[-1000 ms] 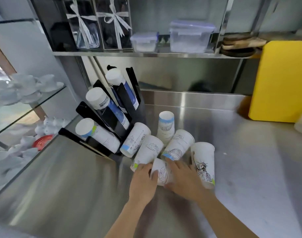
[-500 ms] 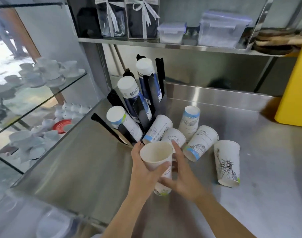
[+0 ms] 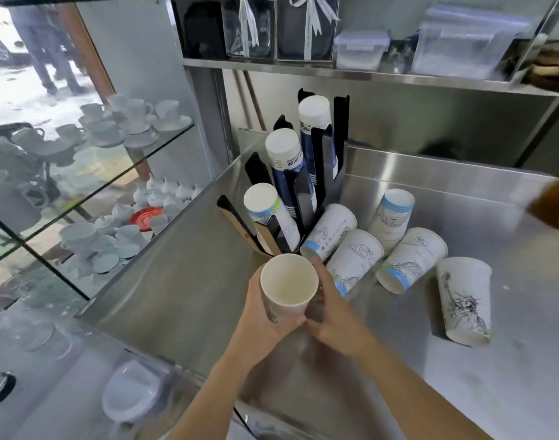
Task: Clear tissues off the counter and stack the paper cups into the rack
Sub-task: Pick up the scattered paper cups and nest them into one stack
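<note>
Daylight is pouring in past the counter's [image 3: 183,300] left edge, glaring softly off the steel; the shelf [image 3: 367,73] is bending and everything is blurring slightly.

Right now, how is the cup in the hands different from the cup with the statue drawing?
The held cup is lifted off the counter, mouth up, gripped by the left hand and right hand. The statue cup sits untouched on the counter, mouth down. Both are white paper cups.
</note>
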`<state>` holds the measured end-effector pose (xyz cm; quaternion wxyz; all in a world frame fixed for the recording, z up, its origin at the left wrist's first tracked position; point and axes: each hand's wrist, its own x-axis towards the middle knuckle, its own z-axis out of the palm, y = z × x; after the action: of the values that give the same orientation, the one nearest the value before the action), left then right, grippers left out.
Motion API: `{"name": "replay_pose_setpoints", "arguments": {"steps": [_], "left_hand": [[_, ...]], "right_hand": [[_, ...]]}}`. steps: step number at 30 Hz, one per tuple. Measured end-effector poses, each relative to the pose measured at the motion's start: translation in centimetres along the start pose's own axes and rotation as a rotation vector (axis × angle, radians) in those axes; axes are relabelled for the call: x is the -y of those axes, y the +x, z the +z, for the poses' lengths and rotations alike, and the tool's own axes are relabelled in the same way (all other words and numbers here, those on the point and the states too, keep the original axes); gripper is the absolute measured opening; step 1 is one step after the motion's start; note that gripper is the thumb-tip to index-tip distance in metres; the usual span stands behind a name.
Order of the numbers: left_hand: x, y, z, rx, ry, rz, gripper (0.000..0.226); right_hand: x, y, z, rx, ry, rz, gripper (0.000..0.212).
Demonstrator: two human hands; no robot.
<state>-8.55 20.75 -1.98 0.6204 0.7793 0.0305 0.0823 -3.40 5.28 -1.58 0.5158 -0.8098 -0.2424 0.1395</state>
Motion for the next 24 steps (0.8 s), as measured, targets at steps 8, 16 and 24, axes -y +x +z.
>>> {"name": "replay_pose_setpoints", "arguments": {"steps": [8,16,24], "left_hand": [[-3.0,0.2,-1.9,-0.051,0.142,0.071,0.072],[-9.4,2.4,1.4,-0.086,0.372,0.402,0.067],[-8.9,6.5,9.9,0.039,0.43,0.159,0.062]], "right_hand": [[0.8,-0.1,-1.5,-0.016,-0.023,-0.009,0.108],[2.1,-0.9,-4.1,-0.31,0.142,0.018,0.083],[-1.5,-0.6,-7.3,-0.421,0.177,0.214,0.071]]}}
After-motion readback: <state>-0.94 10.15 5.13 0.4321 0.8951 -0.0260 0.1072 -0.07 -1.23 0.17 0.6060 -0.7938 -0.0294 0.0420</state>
